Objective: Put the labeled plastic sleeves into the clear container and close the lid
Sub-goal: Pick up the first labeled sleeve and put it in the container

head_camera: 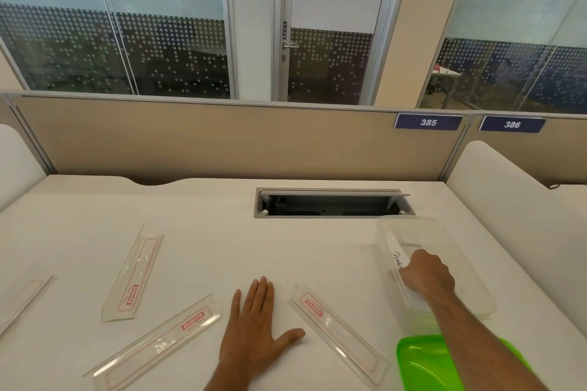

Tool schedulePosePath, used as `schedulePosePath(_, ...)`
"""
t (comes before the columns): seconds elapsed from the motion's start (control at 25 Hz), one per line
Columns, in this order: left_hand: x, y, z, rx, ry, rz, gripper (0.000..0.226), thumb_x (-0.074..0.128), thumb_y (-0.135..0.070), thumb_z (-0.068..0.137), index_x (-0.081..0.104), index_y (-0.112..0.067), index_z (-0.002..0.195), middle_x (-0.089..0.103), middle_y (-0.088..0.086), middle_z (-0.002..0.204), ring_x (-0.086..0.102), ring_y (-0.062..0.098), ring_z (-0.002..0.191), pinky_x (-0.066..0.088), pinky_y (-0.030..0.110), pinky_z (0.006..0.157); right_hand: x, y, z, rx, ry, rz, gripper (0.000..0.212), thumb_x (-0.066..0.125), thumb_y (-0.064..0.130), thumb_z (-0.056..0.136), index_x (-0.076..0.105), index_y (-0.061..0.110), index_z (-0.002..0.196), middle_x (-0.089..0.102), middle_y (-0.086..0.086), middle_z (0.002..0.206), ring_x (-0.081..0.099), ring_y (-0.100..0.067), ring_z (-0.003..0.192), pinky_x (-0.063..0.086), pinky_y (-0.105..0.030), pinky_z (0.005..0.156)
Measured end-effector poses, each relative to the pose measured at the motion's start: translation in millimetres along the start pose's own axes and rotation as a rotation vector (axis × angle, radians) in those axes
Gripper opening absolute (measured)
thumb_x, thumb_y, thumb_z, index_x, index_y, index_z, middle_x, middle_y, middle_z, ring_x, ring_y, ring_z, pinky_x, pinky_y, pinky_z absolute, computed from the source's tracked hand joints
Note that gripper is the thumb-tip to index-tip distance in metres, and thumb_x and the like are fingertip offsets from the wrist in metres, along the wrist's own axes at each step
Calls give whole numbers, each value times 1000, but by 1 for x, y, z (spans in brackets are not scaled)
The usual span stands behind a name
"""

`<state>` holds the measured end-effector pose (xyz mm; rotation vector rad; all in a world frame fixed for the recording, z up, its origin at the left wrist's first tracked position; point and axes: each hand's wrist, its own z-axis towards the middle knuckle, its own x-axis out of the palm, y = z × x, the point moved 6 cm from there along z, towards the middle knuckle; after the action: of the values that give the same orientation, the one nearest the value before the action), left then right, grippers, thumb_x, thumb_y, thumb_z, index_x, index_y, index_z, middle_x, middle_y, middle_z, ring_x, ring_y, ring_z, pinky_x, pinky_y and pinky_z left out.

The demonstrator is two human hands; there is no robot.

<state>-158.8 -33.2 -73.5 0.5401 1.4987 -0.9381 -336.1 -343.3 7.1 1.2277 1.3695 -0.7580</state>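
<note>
At nine o'clock on the white counter [203,232], a clear plastic sleeve at the edge [22,298] and two red-labelled Gemson sleeves [133,276] [158,347] wait. The left hand [254,336] rests flat at six o'clock, fingers [260,295] spread, holding nothing. A fourth labelled sleeve [340,335] lies just beside its thumb. At three o'clock the right hand [425,274] reaches into the clear rectangular container [444,232]; its fingers are hidden. The green lid [422,365] lies near. Best to lay each sleeve lengthwise and flat so the lid closes.

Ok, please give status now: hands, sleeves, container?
Left hand flat on desk, empty. Right hand inside clear container, grip unclear. Four sleeves outside; nearest sleeve between hands. Green lid off, nothing blocking.
</note>
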Motion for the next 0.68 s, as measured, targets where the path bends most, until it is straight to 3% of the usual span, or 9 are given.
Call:
schedulePosePath(0.32, 0, 0, 1, -38, 60, 1, 105, 29, -89, 79, 58, -4, 133, 57, 9, 141, 55, 25, 130, 5, 42, 112, 14, -2, 3, -14, 12, -84, 44, 70, 35, 74, 58, 12, 110, 62, -9, 109, 61, -30, 100, 53, -33, 78)
schedulePosePath(0.52, 3, 2, 1, -48, 76, 23, 105, 29, -89, 78, 59, -4, 132, 58, 9, 140, 56, 24, 129, 7, 43, 111, 14, 3, 1, -80, -3, -222, 26, 60, 22, 82, 59, 13, 106, 62, -4, 104, 62, -25, 95, 47, -29, 69)
schedulePosePath(0.68, 0, 3, 2, -76, 57, 54, 107, 27, -90, 78, 57, -3, 134, 56, 9, 142, 54, 25, 130, 7, 43, 110, 12, 1, 2, -87, 40, -184, 46, 69, 47, 75, 59, 16, 108, 62, -2, 105, 61, -24, 95, 47, -30, 72)
